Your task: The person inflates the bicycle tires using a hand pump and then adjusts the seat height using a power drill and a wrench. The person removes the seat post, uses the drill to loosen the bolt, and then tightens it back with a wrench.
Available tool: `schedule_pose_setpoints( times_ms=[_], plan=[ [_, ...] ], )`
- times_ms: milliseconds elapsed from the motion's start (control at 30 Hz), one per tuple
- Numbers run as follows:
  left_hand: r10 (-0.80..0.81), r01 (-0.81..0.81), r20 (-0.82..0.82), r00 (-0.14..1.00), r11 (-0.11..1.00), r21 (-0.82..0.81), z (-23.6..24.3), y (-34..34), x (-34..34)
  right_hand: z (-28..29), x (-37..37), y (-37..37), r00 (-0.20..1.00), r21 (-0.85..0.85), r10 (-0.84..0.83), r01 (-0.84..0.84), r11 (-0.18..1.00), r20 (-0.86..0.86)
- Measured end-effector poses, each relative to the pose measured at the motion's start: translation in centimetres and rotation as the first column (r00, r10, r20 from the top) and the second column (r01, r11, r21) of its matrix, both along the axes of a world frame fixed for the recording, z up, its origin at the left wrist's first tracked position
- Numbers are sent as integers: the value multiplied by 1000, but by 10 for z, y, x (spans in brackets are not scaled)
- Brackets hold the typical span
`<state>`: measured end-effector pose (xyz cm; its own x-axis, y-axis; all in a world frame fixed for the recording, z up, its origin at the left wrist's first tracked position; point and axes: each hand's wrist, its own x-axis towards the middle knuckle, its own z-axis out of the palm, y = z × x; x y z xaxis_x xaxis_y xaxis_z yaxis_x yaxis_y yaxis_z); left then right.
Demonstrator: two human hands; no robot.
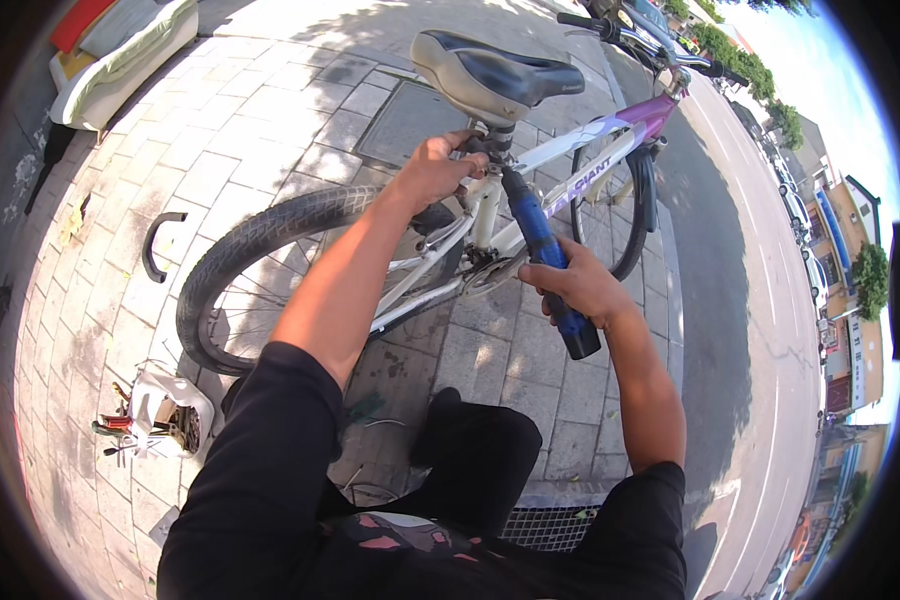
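A white and purple bicycle [651, 117] stands across my view, its grey and black saddle [490, 75] at the top. My left hand [448, 168] has its fingers curled at the seat post clamp [499, 154] under the saddle; the fingertips are partly hidden. My right hand [560, 278] grips a long blue and black cylindrical tool [532, 225], angled upward, whose upper tip meets the frame at the clamp, beside my left fingers. The rear tyre [215, 261] lies behind my left forearm.
A curved black piece [155, 246] and a white tub of tools [170, 400] lie on the paving [100, 290] at the left. A pale padded seat [120, 75] is at the upper left. A metal grate [545, 528] is near my knee. A road [770, 330] with parked cars runs along the right.
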<state>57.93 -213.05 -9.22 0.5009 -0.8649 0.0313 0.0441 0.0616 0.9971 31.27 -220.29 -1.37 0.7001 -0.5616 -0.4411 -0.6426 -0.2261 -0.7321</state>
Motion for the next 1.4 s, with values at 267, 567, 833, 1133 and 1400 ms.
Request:
schedule_pose_setpoints(
  times_ms=[267,567,833,1133,1400],
  plan=[
    [-20,20,3,1000,1000,-16,-3,-1,3,0,0,-4,1000,0,12,-12,1000,-9],
    [-13,13,25,1000,1000,-10,-3,2,2,25,9,-10,992,6,69,-69,998,-102],
    [-35,35,38,999,999,-18,-7,-5,5,61,21,-6,963,-128,121,-155,980,-241],
    [-38,39,60,997,999,-12,-14,-9,8,60,19,-2,962,-136,115,-152,979,-248],
    [-23,23,108,994,1000,-1,-14,-9,8,54,12,-5,966,-168,120,-160,973,-228]
  ],
)
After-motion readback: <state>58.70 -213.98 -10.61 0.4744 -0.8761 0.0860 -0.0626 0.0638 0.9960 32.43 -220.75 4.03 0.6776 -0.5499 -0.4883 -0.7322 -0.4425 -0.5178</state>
